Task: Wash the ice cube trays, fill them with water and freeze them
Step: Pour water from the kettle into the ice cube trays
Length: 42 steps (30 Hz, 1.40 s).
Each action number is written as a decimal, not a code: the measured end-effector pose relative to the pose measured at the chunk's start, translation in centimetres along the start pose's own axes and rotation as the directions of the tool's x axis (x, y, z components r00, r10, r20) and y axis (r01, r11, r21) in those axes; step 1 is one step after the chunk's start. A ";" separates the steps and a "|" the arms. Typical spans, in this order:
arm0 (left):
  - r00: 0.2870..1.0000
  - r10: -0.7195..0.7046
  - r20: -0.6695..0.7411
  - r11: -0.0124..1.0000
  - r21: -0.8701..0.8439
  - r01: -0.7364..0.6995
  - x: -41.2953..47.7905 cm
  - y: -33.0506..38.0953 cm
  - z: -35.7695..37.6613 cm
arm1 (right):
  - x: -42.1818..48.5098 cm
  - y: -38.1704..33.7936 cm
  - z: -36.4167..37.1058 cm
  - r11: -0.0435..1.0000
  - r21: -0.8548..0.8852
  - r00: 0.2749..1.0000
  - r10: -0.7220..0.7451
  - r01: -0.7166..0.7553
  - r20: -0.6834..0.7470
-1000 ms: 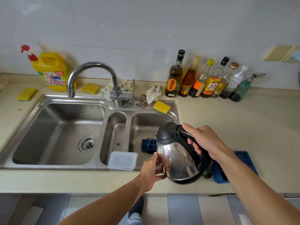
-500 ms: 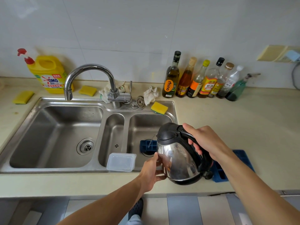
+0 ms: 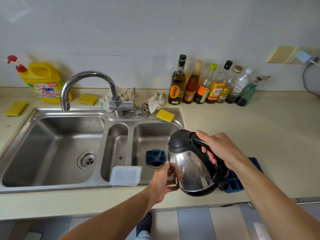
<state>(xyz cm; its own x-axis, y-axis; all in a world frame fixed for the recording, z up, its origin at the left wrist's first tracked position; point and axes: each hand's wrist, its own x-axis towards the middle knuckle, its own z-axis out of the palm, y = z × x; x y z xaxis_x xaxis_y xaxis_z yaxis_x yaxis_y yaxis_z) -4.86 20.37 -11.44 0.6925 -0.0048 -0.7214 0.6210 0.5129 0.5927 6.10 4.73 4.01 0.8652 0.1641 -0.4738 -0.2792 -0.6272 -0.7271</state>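
Now kettle [image 3: 192, 167] trickles water [image 3: 161, 152] into blue tray [image 3: 155, 156].

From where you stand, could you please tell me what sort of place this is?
Most likely a home kitchen: a stainless steel sink with a curved tap, a row of oil and sauce bottles by the wall, and a kettle.
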 end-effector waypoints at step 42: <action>0.998 -0.035 -0.051 0.998 -0.055 0.032 0.6 1.2 -0.4 | 1.6 -1.1 0.3 1.000 -0.013 0.999 -0.022 0.023 0.030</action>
<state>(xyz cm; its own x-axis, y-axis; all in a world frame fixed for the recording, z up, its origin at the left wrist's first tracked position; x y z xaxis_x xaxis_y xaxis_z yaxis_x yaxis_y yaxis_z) -3.85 21.30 -11.24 0.6507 0.0210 -0.7590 0.6217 0.5592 0.5485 7.65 5.88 3.92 0.8585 0.2007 -0.4720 -0.2540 -0.6331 -0.7312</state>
